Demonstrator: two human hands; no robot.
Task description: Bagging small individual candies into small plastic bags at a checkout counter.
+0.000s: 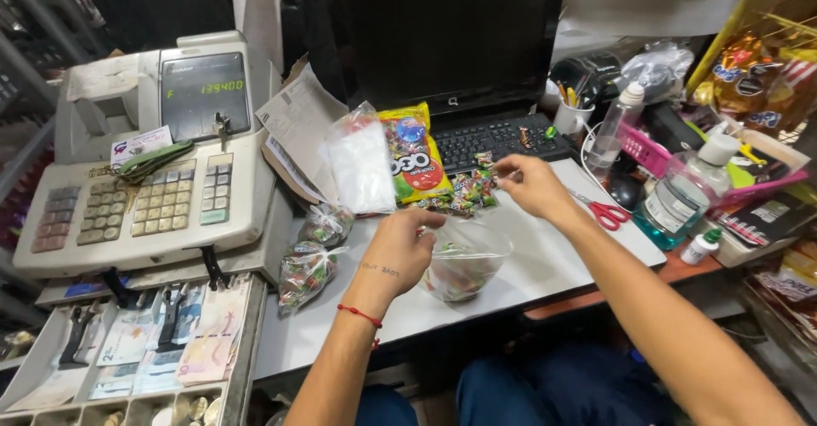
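From the head camera, the left hand (407, 250) grips the rim of a clear plastic bag (464, 264) partly filled with small wrapped candies, holding it open near the front edge of the white surface (545, 264). The right hand (529, 183) is closed in a pinch over a loose pile of wrapped candies (466, 192) toward the back edge of the surface; what lies between its fingertips is too small to tell. Just behind the pile lies a yellow candy package (414, 154), with a stack of empty clear bags (362, 164) propped beside it. Two tied, filled candy bags (313, 251) lie at the left edge of the surface. Red-handled scissors (606, 213) rest near the right edge. A cash register (149, 158) stands to the left, its open drawer (128, 349) showing banknotes and coins. A laptop (451, 51) stands behind the surface.
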